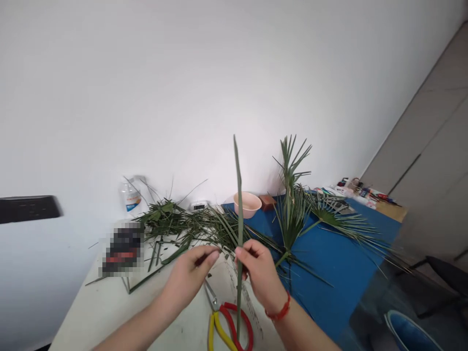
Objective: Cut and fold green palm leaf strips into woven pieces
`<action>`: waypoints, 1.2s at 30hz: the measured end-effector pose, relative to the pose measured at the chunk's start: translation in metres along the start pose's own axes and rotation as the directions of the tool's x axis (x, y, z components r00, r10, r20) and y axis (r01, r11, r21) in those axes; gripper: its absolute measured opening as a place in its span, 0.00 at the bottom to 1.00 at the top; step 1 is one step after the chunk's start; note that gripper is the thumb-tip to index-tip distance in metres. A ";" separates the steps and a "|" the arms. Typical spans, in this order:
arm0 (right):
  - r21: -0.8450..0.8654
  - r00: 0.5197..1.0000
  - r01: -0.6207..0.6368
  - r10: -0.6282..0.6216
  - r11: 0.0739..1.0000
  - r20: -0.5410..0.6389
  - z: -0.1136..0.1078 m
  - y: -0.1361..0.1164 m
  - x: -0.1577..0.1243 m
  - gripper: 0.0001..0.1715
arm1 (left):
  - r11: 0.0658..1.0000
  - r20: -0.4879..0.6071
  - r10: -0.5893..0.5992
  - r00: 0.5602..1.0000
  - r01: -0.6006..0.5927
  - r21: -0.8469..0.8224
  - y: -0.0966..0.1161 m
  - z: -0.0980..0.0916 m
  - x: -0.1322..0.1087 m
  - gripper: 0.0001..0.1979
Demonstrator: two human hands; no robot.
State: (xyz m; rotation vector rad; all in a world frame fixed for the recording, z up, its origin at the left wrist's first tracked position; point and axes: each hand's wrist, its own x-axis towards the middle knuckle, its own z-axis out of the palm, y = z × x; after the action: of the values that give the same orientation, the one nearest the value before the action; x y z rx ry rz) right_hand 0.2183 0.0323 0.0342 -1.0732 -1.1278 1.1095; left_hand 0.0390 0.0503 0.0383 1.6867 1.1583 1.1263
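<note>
My right hand [259,273], with a red cord round its wrist, pinches a long green palm leaf strip [239,195] and holds it upright; the strip runs from below the hand up past the wall. My left hand [192,275] is just to its left, fingers curled with the fingertips close to the strip but not clearly touching it. Nothing shows in the left hand. Beneath both hands lie scissors [224,324] with red and yellow handles on the white table [106,307].
Cut palm leaves [183,224] pile up behind the hands, and whole palm fronds [300,209] lie on a blue mat [340,273]. A pink bowl [247,204], a plastic bottle [129,195] and a blurred dark object [122,248] stand near the wall. Clutter sits at the far right.
</note>
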 end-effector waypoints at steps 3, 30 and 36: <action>-0.009 0.994 -0.093 0.094 0.996 0.051 0.026 0.013 -0.021 0.18 | 0.944 -0.052 -0.118 0.992 0.095 -0.316 0.027 -0.006 0.021 0.19; -0.974 0.965 0.087 0.226 0.212 0.135 0.013 0.066 -0.082 0.21 | 0.940 -0.007 -0.264 0.964 0.256 -0.227 0.014 -0.033 -0.030 0.14; -0.745 0.983 0.035 0.113 0.666 0.148 -0.023 0.070 -0.074 0.11 | 0.888 0.093 -0.389 0.917 0.400 -0.225 0.009 -0.039 -0.048 0.14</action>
State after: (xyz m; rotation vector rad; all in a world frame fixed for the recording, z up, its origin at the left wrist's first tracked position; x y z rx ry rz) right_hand 0.2272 -0.0337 -0.0466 -1.6571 -1.8037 0.7710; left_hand -0.0050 0.0065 0.0475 1.2141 1.2144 0.9216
